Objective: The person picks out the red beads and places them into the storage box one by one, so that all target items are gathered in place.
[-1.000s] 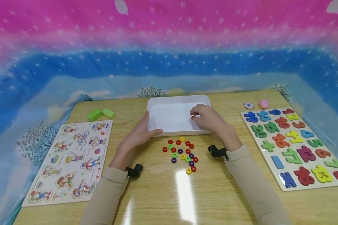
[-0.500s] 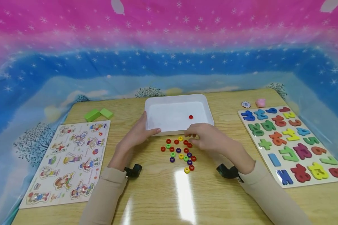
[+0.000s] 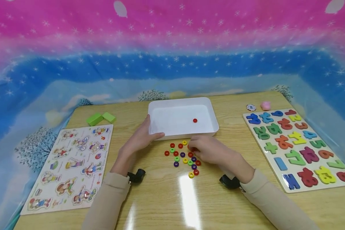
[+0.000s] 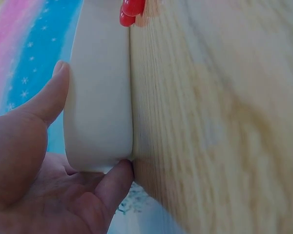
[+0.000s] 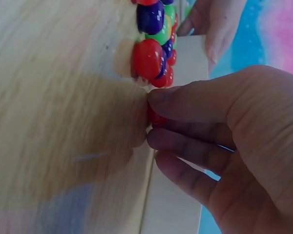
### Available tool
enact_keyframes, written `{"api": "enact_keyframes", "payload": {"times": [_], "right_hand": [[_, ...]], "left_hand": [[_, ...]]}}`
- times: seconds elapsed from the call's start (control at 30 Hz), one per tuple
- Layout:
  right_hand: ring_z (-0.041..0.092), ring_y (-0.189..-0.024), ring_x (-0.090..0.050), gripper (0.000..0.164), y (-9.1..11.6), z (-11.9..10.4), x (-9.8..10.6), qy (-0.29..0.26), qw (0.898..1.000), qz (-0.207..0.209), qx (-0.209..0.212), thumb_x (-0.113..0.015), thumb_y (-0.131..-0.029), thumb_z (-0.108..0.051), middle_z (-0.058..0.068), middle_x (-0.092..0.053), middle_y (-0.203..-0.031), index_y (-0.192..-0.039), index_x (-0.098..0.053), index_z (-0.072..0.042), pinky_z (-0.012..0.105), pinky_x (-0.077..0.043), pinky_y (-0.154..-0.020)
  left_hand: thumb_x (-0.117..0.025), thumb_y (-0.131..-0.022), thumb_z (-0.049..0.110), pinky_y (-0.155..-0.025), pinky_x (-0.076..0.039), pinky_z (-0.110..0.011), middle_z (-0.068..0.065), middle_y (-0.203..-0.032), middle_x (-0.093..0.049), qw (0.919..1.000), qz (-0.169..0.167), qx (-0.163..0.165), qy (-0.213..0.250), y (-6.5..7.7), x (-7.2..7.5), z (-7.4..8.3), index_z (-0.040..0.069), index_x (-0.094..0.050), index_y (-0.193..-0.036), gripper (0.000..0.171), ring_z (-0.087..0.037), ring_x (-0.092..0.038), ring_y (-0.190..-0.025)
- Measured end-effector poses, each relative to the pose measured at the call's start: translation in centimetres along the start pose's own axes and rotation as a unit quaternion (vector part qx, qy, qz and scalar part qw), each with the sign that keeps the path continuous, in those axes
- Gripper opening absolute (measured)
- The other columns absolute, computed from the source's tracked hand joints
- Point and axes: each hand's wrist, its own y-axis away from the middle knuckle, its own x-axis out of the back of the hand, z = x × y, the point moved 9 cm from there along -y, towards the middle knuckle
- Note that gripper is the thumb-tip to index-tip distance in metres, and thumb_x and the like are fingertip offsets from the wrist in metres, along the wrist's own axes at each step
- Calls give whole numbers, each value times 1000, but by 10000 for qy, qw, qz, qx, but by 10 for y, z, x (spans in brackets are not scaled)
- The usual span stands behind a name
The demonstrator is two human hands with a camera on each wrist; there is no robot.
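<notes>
A white tray (image 3: 172, 119) stands at the far middle of the table, with one red ring bead (image 3: 195, 120) lying inside it. My left hand (image 3: 139, 133) holds the tray's near left corner, thumb along the front rim and the other fingers at the side wall. Close in front of the tray, my right hand (image 3: 209, 149) pinches a red bead (image 5: 156, 117) between thumb and fingers, down at the tabletop; most of that bead is hidden. Red, yellow, green and purple beads (image 3: 182, 154) lie scattered just left of the right hand.
At left lies a picture puzzle board (image 3: 69, 169), with green blocks (image 3: 95, 119) behind it. A number puzzle board (image 3: 276, 166) lies at right, a poker chip (image 3: 251, 107) and a pink pig figure (image 3: 265, 105) beyond it. A patterned cloth (image 3: 172, 67) hangs behind the table.
The right hand let go of a red bead inside the tray, moved back toward the loose beads and took hold of another red one. The left hand stayed at the tray's corner.
</notes>
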Motion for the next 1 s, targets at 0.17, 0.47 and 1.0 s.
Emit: {"api": "enact_keyframes", "payload": {"times": [0.17, 0.47, 1.0], "right_hand": [[6, -71, -45, 10, 0, -2, 0, 155, 9999, 27, 10, -63, -86, -13, -13, -49, -80, -85, -63, -23, 20, -40, -65], [8, -70, -47, 8, -8, -10, 26, -138, 9994, 304, 89, -63, -86, -11, -10, -55, -81, -87, -65, -18, 22, -43, -66], [16, -77, -56, 10, -60, 46, 51, -337, 9924, 1082, -475, -61, -86, -9, 1, -66, -88, -92, -69, -12, 31, -48, -72]], "left_hand": [[-61, -77, 63, -117, -13, -45, -4, -157, 6, 10000, -21, 57, -24, -1, -1, 0, 14, 14, -148, 114, -23, -2, -145], [-62, -81, 55, -117, -16, -45, -3, -158, 5, 10000, 19, 94, 0, 0, 0, -1, 15, 14, -148, 109, -23, -3, -145], [-64, -80, 53, -116, -16, -46, -5, -158, 3, 9999, 139, -13, 88, 0, -1, -1, 16, 12, -148, 109, -25, -5, -145]]}}
